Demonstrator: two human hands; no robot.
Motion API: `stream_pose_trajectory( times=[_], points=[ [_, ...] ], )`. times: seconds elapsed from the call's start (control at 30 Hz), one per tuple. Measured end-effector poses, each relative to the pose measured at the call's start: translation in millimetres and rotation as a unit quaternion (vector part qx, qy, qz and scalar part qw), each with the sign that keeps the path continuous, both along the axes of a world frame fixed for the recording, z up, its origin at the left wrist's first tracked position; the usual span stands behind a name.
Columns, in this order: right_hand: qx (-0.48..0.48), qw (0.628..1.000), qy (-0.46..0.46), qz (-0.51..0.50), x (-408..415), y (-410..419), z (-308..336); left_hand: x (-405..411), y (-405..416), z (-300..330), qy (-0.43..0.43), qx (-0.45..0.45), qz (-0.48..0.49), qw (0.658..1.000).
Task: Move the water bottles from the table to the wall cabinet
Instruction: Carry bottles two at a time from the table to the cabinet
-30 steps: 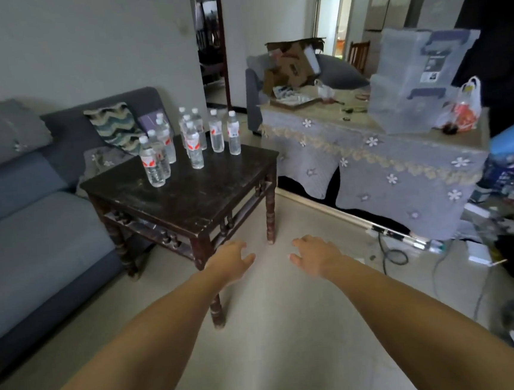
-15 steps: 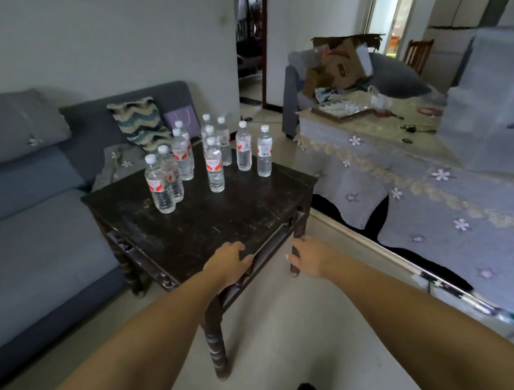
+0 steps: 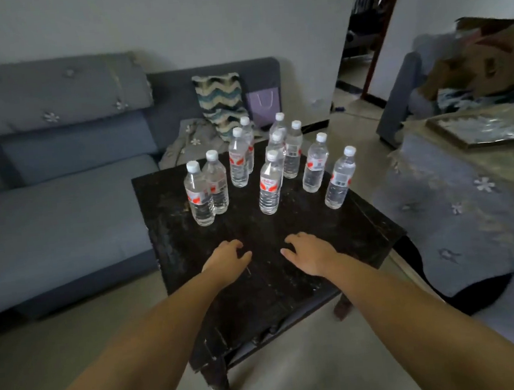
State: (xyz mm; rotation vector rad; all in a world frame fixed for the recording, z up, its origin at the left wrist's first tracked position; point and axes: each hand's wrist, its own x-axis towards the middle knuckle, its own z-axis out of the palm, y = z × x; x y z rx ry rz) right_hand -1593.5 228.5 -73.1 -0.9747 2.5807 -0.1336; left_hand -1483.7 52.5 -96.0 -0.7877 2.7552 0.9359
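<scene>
Several clear water bottles with white caps and red labels stand upright on the far half of a dark wooden table [image 3: 367, 231]. The nearest ones are a bottle at the left [image 3: 199, 198], one in the middle [image 3: 269, 182] and one at the right [image 3: 339, 178]. My left hand [image 3: 229, 261] and my right hand [image 3: 309, 252] hover over the table's near half, palms down, fingers loosely apart, holding nothing. Both are a hand's length short of the closest bottles. No wall cabinet is in view.
A grey-blue sofa [image 3: 58, 212] runs along the left, with a wavy-patterned cushion [image 3: 221, 103] and a purple bag [image 3: 263, 102] behind the table. A cloth-covered table [image 3: 473, 194] stands close on the right. A doorway [image 3: 364, 45] opens at the back right.
I have moved closer to the table; the bottles now loom larger. Both hands have advanced from the table's near edge to over its top, still holding nothing.
</scene>
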Motion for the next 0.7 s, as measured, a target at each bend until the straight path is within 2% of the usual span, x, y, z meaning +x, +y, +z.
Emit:
stream_pose_trajectory(
  times=[0.23, 0.47, 0.57, 0.7],
  points=[
    [-0.045, 0.997, -0.035, 0.048, -53.8, -97.1, -29.5, -41.6, -86.8, -26.0, 0.013, 0.064, 0.155, 0.986],
    [-0.109, 0.991, -0.076, 0.001, -127.9, -174.9, -51.1, -98.4, -141.6, -39.6, 0.107, 0.133, 0.304, 0.937],
    [-0.176, 0.974, -0.139, -0.039, -141.3, -198.0, -67.3, -112.7, -150.1, -51.5, 0.143, 0.171, 0.327, 0.919],
    [-0.292, 0.931, -0.212, -0.060, -155.2, -225.8, -85.0, -131.3, -162.6, -64.9, 0.218, 0.208, 0.336, 0.893]
  ],
)
